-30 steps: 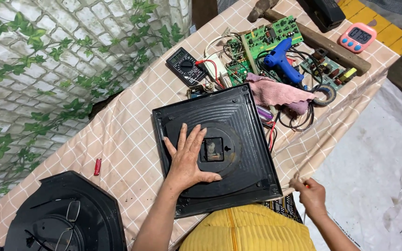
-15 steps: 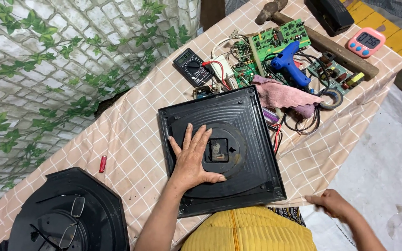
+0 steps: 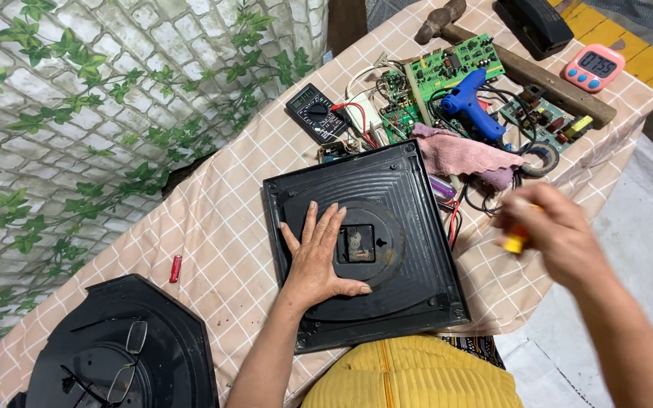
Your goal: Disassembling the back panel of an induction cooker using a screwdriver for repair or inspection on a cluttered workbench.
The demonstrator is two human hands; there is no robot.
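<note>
Checked tablecloth (image 3: pixel 213 219) lies bare left of the square black panel (image 3: pixel 410 227); left hand (image 3: pixel 319 257) flat, right hand (image 3: pixel 549 234) grip clenched on yellow tool (image 3: pixel 515 243).

Right hand (image 3: pixel 549 234) motion-blurred; the yellow-orange item (image 3: pixel 516 243) in its fingers cannot be identified. Octagonal black panel (image 3: pixel 119 355) cut off by the bottom edge. Black case (image 3: pixel 534 23) cropped at top. Circuit board components (image 3: pixel 447 72) too small to distinguish.
</note>
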